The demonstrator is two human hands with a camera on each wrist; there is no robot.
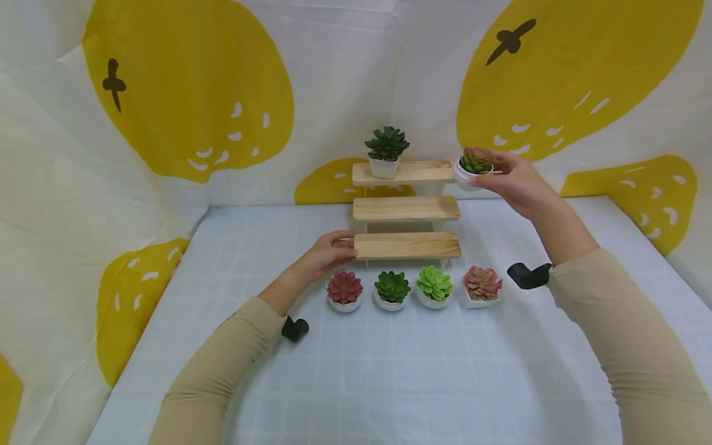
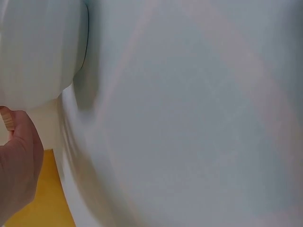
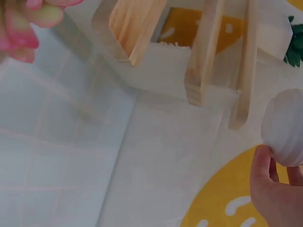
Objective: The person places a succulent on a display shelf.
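Note:
My right hand (image 1: 514, 179) holds a succulent in a round white pot (image 1: 473, 167), raised beside the right end of the top tier of a wooden three-step stand (image 1: 406, 245). The right wrist view shows its fingers on the white pot (image 3: 284, 127). My left hand (image 1: 328, 252) pinches the left end of the stand's lowest board, a corner of which shows in the left wrist view. On the top board, toward the left, stands a dark green succulent in a square white pot (image 1: 385, 154). The middle and lowest boards carry no plants.
In front of the stand is a row of potted succulents: dark red (image 1: 344, 290), dark green (image 1: 392, 290), bright green (image 1: 434, 287) and pink (image 1: 481, 287). A pale checked cloth (image 1: 389, 371) covers the table. Behind hangs a white curtain (image 1: 334, 74) with yellow fruit shapes.

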